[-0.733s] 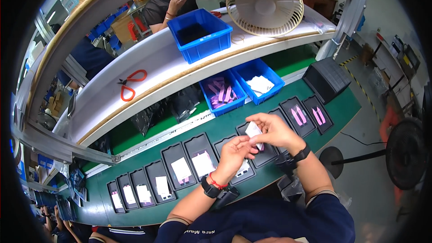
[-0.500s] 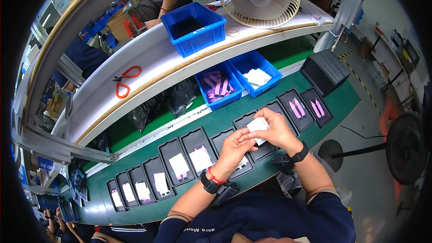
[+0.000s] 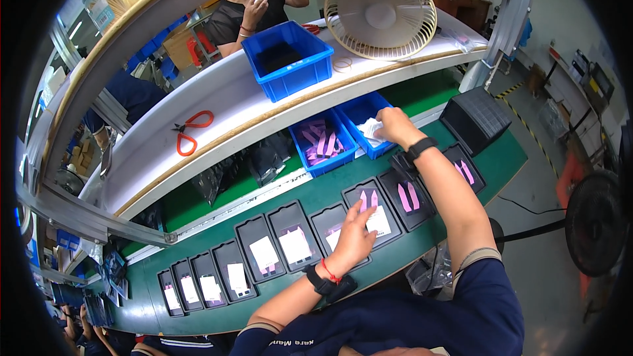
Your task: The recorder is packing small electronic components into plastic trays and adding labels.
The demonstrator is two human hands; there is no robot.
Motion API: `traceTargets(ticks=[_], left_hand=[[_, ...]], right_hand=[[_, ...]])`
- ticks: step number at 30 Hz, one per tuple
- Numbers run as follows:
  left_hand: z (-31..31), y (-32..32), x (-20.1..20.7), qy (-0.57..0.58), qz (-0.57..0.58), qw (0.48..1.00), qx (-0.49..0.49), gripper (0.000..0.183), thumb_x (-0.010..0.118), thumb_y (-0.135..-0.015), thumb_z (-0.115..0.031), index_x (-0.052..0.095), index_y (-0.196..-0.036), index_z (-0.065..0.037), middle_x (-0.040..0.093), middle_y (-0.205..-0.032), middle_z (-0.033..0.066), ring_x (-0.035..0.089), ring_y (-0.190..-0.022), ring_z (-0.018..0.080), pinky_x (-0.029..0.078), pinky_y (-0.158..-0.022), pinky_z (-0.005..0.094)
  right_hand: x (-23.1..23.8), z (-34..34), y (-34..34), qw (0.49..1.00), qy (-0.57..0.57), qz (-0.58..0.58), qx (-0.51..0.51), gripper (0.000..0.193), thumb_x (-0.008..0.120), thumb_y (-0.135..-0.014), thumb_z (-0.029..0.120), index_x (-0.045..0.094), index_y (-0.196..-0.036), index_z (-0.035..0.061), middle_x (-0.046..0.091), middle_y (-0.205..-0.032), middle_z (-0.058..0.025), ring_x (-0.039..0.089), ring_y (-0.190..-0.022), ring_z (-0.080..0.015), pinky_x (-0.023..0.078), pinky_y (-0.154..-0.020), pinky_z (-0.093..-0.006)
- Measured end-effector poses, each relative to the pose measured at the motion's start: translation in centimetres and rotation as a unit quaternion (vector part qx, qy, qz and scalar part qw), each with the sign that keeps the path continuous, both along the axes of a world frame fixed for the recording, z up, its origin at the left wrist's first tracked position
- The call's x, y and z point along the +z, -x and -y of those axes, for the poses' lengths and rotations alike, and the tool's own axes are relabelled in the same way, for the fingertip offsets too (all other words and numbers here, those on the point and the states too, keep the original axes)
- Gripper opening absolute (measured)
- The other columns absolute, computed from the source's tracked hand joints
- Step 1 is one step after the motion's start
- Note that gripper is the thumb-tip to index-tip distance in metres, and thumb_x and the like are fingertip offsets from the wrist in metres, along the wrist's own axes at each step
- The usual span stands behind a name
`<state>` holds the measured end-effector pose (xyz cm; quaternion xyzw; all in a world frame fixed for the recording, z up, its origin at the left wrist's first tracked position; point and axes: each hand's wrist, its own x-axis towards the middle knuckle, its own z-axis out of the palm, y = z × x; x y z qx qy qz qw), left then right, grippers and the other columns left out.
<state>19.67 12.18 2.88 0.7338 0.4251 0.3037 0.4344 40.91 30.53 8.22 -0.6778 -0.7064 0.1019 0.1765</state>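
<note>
My left hand (image 3: 355, 237) has its fingers apart over a black tray (image 3: 349, 193), touching a white card (image 3: 384, 223) laid there below two pink strips (image 3: 368, 198). My right hand (image 3: 397, 126) reaches into a blue bin (image 3: 374, 150) of white cards (image 3: 369, 129). Its fingers are bent round cards at the bin's right side, with the fingertips partly hidden. Under my right forearm, another black tray (image 3: 422, 216) holds two pink strips (image 3: 407, 196). Farther left, several trays hold white cards (image 3: 264, 253) over pink pieces.
A blue bin of pink strips (image 3: 323, 140) stands left of the card bin. Stacked black trays (image 3: 476, 118) sit at the right. The shelf above carries an empty blue bin (image 3: 290, 79), a fan (image 3: 380, 16) and red-handled snips (image 3: 191, 133). A person (image 3: 231, 23) is beyond it.
My hands have parted from the white cards they held together. My right hand has moved up into the card bin; my left has come down to the tray, where a white card now lies.
</note>
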Motion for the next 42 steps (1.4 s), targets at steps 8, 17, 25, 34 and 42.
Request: traceTargets(ticks=[8, 17, 25, 34, 42], left_hand=[[1.2, 0.7, 1.3, -0.068, -0.028, 0.997, -0.032, 0.049, 0.068, -0.076, -0.007, 0.054, -0.123, -0.008, 0.016, -0.145, 0.0295, 0.025, -0.133, 0.0441, 0.031, -0.104, 0.0473], [-1.5, 1.2, 1.6, 0.153, 0.336, 0.927, 0.066, 0.049, 0.064, -0.083, -0.008, 0.044, -0.127, -0.002, 0.039, -0.134, 0.013, 0.045, -0.119, 0.0248, 0.045, -0.092, 0.0347], [-1.9, 0.6, 1.7, 0.404, 0.482, 0.775, -0.052, 0.036, 0.05, -0.094, -0.012, 0.043, -0.128, -0.004, 0.051, -0.124, 0.0101, 0.052, -0.113, 0.024, 0.048, -0.092, 0.0449], [-1.7, 1.2, 1.7, 0.465, 0.477, 0.745, -0.026, 0.034, 0.047, -0.096, -0.021, 0.045, -0.125, -0.003, 0.057, -0.116, 0.0129, 0.059, -0.103, 0.0264, 0.056, -0.078, 0.0417], [-0.9, 0.5, 1.2, 0.353, 0.394, 0.847, 0.061, 0.033, 0.057, -0.09, -0.011, 0.049, -0.12, -0.001, 0.06, -0.109, 0.0104, 0.062, -0.094, 0.0225, 0.056, -0.074, 0.0357]], right_hand=[[-1.1, -2.2, 0.0, 1.0, -0.023, 0.008, -0.002, 0.039, 0.082, -0.054, 0.01, 0.065, -0.089, -0.0011, 0.065, -0.091, -0.0223, 0.063, -0.091, -0.0355, 0.05, -0.082, -0.0393], [2.2, 9.2, 2.5, 0.829, 0.075, -0.552, 0.058, 0.015, 0.065, -0.082, 0.004, 0.059, -0.095, -0.0007, 0.065, -0.084, -0.005, 0.062, -0.075, -0.0108, 0.05, -0.065, -0.0261], [-2.9, 16.0, 5.2, 0.855, 0.032, -0.516, 0.055, 0.012, 0.069, -0.078, 0.0, 0.06, -0.085, -0.001, 0.065, -0.083, -0.0046, 0.06, -0.074, -0.0071, 0.049, -0.067, -0.0215], [-2.3, 17.6, 4.2, 0.785, 0.091, -0.612, 0.008, 0.011, 0.068, -0.079, -0.001, 0.062, -0.088, -0.0019, 0.066, -0.078, -0.0053, 0.062, -0.069, -0.0083, 0.05, -0.063, -0.0209], [-1.5, 19.1, 4.3, 0.738, 0.084, -0.668, 0.041, 0.017, 0.064, -0.079, -0.004, 0.06, -0.096, -0.003, 0.066, -0.087, -0.0077, 0.062, -0.078, -0.0099, 0.05, -0.073, -0.0227]])
